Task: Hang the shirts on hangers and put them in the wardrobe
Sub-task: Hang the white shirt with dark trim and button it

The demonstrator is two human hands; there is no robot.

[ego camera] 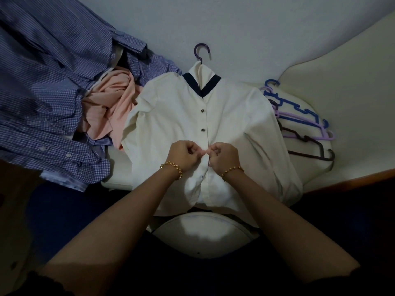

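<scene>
1 cream shirt [171,116] is counted, on 1 purple hanger [201,51], w/ 2 dark buttons [201,111]. At least 3 loose hangers [308,139] are seen. 1 peach garment [111,99]; checked shirts [42,71] piled, no. unclear. 2 gold bracelets [173,167].

From my feed, everything lies on a pale surface [235,28]; I cannot tell whether it is a bed. A cream shirt [175,116] lies flat in the middle, front up, with a purple hanger [201,52] hook sticking out past its collar. Just left sits a crumpled pink garment [111,103], with checked blue shirts [42,82] heaped beyond. To the right, spare hangers [299,124] lie stacked on a cream pad [342,92].
</scene>
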